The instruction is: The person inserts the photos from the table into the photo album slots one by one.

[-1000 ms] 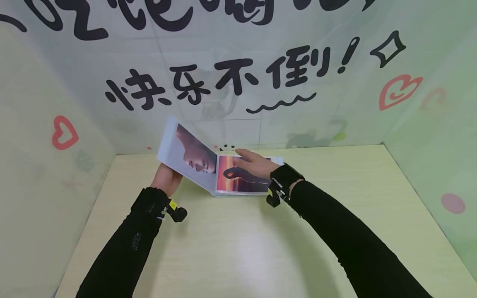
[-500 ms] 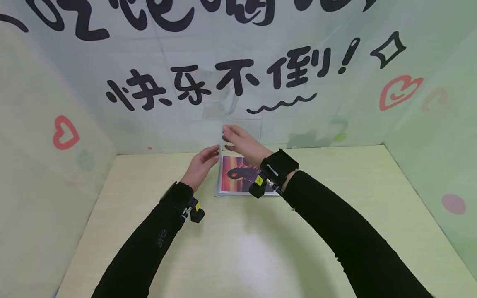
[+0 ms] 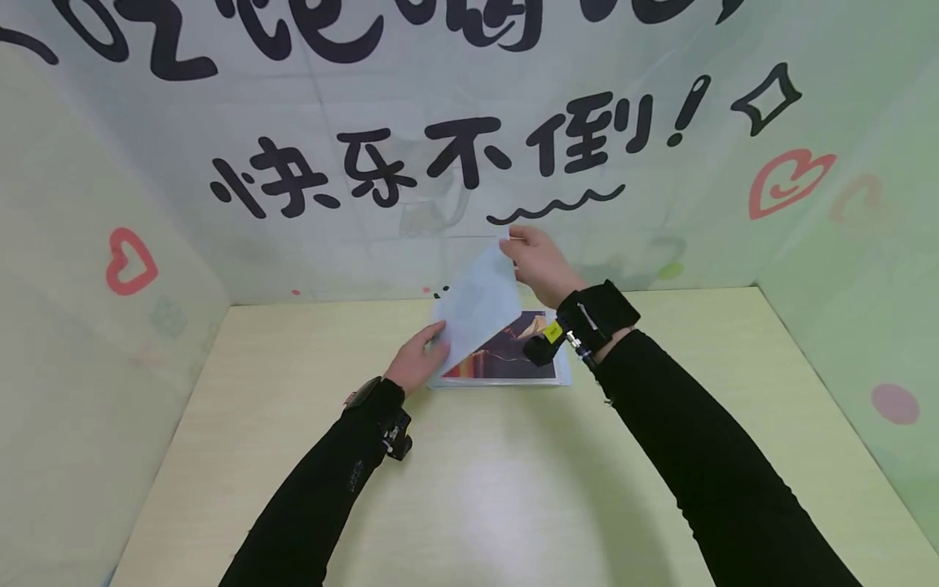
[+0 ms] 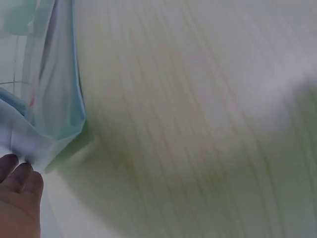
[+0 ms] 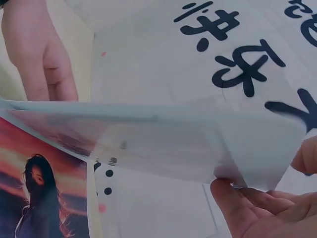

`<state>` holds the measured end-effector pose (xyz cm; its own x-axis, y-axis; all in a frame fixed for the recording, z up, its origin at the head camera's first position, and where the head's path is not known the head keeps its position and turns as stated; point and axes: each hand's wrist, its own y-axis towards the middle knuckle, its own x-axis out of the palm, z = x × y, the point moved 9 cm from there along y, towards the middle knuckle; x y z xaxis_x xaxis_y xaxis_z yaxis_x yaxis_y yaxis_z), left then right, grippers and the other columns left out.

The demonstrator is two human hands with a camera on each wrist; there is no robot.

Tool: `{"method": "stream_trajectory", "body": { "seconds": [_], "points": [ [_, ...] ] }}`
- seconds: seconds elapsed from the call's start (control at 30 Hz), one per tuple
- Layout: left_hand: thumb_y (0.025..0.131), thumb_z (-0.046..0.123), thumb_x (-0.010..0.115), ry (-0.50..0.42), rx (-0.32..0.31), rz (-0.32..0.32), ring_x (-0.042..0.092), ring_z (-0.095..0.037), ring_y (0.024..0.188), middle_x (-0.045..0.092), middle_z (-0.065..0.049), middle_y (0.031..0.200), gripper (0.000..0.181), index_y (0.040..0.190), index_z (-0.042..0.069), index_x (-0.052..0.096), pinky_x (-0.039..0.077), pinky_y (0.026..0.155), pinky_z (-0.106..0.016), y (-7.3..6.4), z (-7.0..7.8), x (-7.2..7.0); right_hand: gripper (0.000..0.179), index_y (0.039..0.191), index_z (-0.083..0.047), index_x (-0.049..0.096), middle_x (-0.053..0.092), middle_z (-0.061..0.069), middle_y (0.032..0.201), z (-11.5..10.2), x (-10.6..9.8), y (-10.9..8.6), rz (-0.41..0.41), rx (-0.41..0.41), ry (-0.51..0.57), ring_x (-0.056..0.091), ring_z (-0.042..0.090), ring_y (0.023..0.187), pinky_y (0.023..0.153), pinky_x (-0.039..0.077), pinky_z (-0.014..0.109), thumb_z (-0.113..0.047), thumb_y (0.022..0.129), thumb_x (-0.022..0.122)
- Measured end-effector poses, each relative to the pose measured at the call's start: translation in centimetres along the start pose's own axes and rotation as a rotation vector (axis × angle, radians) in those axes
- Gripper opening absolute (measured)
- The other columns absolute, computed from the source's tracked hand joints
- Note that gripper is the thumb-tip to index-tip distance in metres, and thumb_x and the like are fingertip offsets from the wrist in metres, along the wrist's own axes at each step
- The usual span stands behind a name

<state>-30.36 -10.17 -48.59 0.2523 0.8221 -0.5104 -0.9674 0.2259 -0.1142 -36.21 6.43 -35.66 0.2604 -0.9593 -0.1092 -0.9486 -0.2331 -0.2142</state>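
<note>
A photo album (image 3: pixel 480 297) lies toward the back of the table, its pale blue-white cover raised and slanting over the pages. Under it shows a printed photo (image 3: pixel 499 359); in the right wrist view that photo (image 5: pixel 42 193) has a long-haired figure against a red sky. My right hand (image 3: pixel 541 265) pinches the cover's raised upper corner, thumb and fingers on either side in the right wrist view. At the album's left side, my left hand (image 3: pixel 418 359) rests its fairly straight fingers against the cover near the fold. In the left wrist view those fingertips (image 4: pixel 22 168) touch the pale cover.
The pale wooden table (image 3: pixel 477 481) reaches forward to a back wall banner (image 3: pixel 411 98) with large black lettering. Side walls with printed hearts stand left and right. Black sleeves and wrist-worn cameras (image 3: pixel 543 349) sit close to the album.
The cover has swung from the left, past upright, toward the right over the photo. My left hand has come in to the fold, and my right hand has taken hold of the cover's corner.
</note>
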Motion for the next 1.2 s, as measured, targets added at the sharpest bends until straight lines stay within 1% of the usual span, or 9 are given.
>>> {"method": "stream_trajectory", "body": {
  "seconds": [0.13, 0.27, 0.47, 0.53, 0.63, 0.77, 0.9, 1.03, 1.2],
  "points": [
    [0.094, 0.017, 0.046, 0.106, 0.002, 0.004, 0.022, -0.033, 0.134, 0.027, -0.023, 0.144, 0.050, 0.138, -0.003, 0.034, 0.018, 0.110, -0.040, -0.1, -1.2, 0.5, 0.054, 0.144, -0.002, 0.018, 0.020, 0.010, 0.149, 2.0, -2.3, 0.3, 0.056, 0.100, 0.044, 0.024, 0.026, 0.134, 0.106, 0.026, 0.043, -0.017, 0.098, 0.041],
    [0.092, 0.012, 0.048, 0.124, 0.009, 0.017, 0.021, -0.035, 0.134, 0.024, -0.026, 0.144, 0.050, 0.137, -0.005, 0.034, 0.016, 0.110, -0.041, -0.3, -1.8, 0.8, 0.056, 0.145, -0.001, 0.014, 0.016, 0.011, 0.150, 4.4, -4.2, 0.6, 0.088, 0.166, 0.061, 0.023, 0.026, 0.133, 0.107, 0.025, 0.041, -0.018, 0.098, 0.039],
    [0.089, 0.009, 0.052, 0.147, 0.019, 0.023, 0.022, -0.035, 0.133, 0.026, -0.025, 0.143, 0.052, 0.136, -0.007, 0.035, 0.017, 0.109, -0.041, -0.3, -2.1, 1.3, 0.054, 0.144, 0.000, 0.018, 0.015, 0.013, 0.150, 8.9, -7.1, 0.8, 0.160, 0.253, 0.006, 0.020, 0.028, 0.135, 0.107, 0.026, 0.040, -0.021, 0.099, 0.038],
    [0.089, 0.008, 0.053, 0.170, 0.034, 0.023, 0.023, -0.035, 0.133, 0.027, -0.026, 0.142, 0.052, 0.135, -0.008, 0.036, 0.018, 0.109, -0.041, -0.3, -2.2, 1.5, 0.054, 0.144, 0.000, 0.019, 0.015, 0.012, 0.150, 10.4, -7.7, 0.7, 0.175, 0.281, 0.007, 0.018, 0.028, 0.135, 0.107, 0.025, 0.039, -0.022, 0.099, 0.038],
    [0.088, 0.008, 0.054, 0.194, 0.043, 0.016, 0.024, -0.036, 0.133, 0.028, -0.027, 0.142, 0.052, 0.134, -0.009, 0.037, 0.019, 0.109, -0.041, -0.3, -2.1, 1.7, 0.054, 0.144, 0.000, 0.019, 0.017, 0.014, 0.149, 12.6, -8.1, 0.7, 0.170, 0.299, -0.006, 0.024, 0.029, 0.133, 0.106, 0.027, 0.040, -0.023, 0.099, 0.037],
    [0.087, 0.008, 0.055, 0.191, 0.012, -0.004, 0.022, -0.034, 0.134, 0.027, -0.025, 0.143, 0.054, 0.135, -0.007, 0.036, 0.018, 0.109, -0.040, -0.6, -1.8, 1.7, 0.056, 0.144, 0.000, 0.019, 0.026, 0.018, 0.145, 15.2, -8.5, 0.6, 0.174, 0.324, -0.093, 0.034, 0.032, 0.123, 0.102, 0.033, 0.045, -0.024, 0.097, 0.040],
    [0.087, 0.007, 0.057, 0.185, -0.012, -0.019, 0.021, -0.033, 0.134, 0.025, -0.024, 0.144, 0.055, 0.136, -0.007, 0.036, 0.018, 0.109, -0.040, -0.8, -1.4, 1.8, 0.059, 0.144, 0.000, 0.020, 0.030, 0.020, 0.142, 16.9, -8.6, 0.5, 0.185, 0.341, -0.248, 0.037, 0.034, 0.119, 0.100, 0.034, 0.048, -0.026, 0.096, 0.042],
    [0.087, 0.007, 0.058, 0.192, -0.017, -0.014, 0.021, -0.033, 0.134, 0.026, -0.023, 0.144, 0.055, 0.135, -0.007, 0.037, 0.019, 0.109, -0.039, -1.0, -1.3, 1.7, 0.060, 0.143, 0.002, 0.019, 0.026, 0.021, 0.144, 17.3, -8.3, 0.3, 0.178, 0.288, -0.402, 0.033, 0.034, 0.124, 0.103, 0.029, 0.047, -0.025, 0.096, 0.042],
    [0.086, 0.007, 0.060, 0.203, -0.019, -0.002, 0.022, -0.033, 0.134, 0.027, -0.024, 0.144, 0.054, 0.134, -0.007, 0.039, 0.020, 0.109, -0.040, -1.1, -1.4, 1.7, 0.064, 0.143, 0.004, 0.013, 0.021, 0.025, 0.145, 17.7, -7.8, 0.2, 0.193, 0.226, -0.483, 0.023, 0.036, 0.132, 0.107, 0.023, 0.046, -0.022, 0.095, 0.046]
  ]
}}
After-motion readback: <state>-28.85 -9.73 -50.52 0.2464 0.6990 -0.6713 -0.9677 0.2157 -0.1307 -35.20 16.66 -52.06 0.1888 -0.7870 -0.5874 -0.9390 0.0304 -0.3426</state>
